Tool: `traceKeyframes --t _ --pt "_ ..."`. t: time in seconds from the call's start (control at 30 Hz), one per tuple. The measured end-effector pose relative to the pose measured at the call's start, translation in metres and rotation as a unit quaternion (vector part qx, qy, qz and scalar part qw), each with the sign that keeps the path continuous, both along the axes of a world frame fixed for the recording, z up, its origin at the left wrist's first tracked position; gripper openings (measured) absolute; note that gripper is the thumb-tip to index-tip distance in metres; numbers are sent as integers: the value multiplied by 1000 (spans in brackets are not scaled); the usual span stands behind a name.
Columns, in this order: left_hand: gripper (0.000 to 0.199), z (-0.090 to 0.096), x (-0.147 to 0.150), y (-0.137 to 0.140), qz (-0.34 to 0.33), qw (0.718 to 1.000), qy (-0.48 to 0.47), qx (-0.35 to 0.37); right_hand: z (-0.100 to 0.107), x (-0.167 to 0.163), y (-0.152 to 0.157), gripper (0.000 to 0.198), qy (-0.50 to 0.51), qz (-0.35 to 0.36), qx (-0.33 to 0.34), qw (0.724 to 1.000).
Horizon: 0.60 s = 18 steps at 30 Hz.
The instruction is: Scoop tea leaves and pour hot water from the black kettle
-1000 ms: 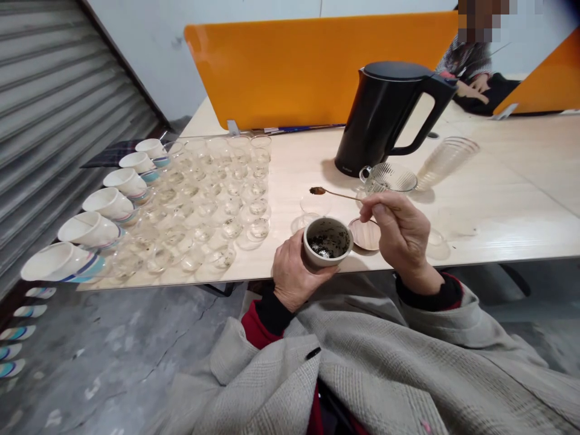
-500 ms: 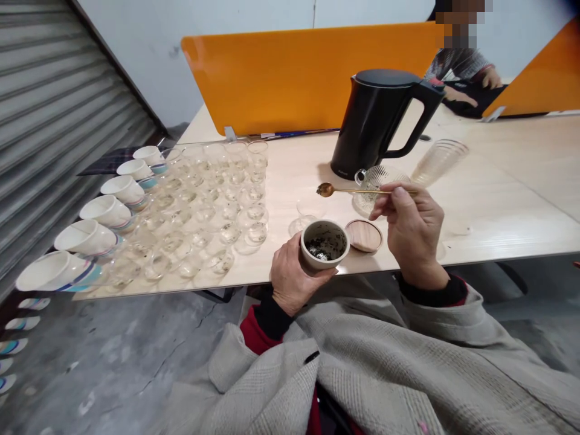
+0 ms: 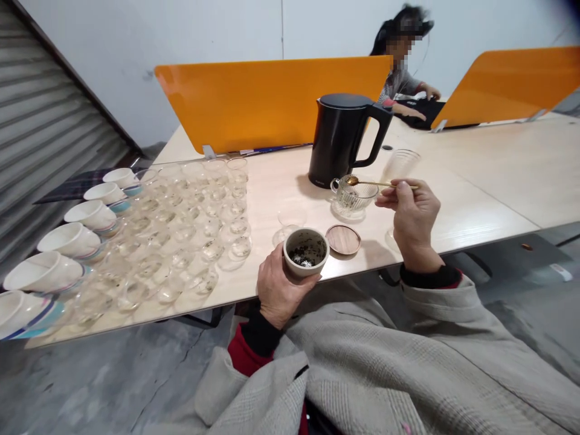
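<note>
My left hand (image 3: 284, 287) is wrapped round a grey ceramic jar (image 3: 306, 249), tilted toward me, with dark loose bits like tea leaves inside. In my right hand (image 3: 411, 211) the thin handle of a golden spoon (image 3: 376, 183) is pinched between thumb and fingers. The spoon's bowl hangs over a ribbed glass cup (image 3: 356, 196) with a small handle, which stands on a glass saucer (image 3: 348, 211). A round wooden lid (image 3: 343, 240) lies on the table just right of the jar. Whether the spoon carries anything is hard to make out.
A black electric kettle (image 3: 338, 142) stands behind the glass cup. Rows of small clear cups (image 3: 181, 226) and white paper cups (image 3: 70, 240) fill the table's left. Stacked clear cups (image 3: 401, 163) lie at right. Beyond the orange divider (image 3: 272, 103), a person (image 3: 403, 84) sits at the table.
My right hand has brought the spoon's bowl over the glass cup, from the space above the jar. My left hand still holds the jar. The camera view has shifted right and up.
</note>
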<state>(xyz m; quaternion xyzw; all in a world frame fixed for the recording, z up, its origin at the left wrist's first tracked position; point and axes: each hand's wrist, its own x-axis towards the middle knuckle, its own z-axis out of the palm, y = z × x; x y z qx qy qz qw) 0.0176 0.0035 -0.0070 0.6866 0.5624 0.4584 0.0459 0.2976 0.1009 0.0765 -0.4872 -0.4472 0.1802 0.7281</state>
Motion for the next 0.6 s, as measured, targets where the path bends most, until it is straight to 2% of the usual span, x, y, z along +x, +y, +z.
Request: traceKeyframes --t 0.2,0.4,0.5,0.6 --pt "97 1 -1 0 2 1000 -4 -9 -17 7 18 21 -110 -39 -70 991" --pt "98 1 -1 0 2 1000 -6 -14 -16 10 32 19 -224 -36 -145 963" --pt "98 0 -1 0 0 1000 -7 -14 -12 12 16 26 -245 -47 -127 960" --pt "99 -1 -1 0 -3 1000 -7 -13 -11 6 -19 40 -281 -88 -87 952"
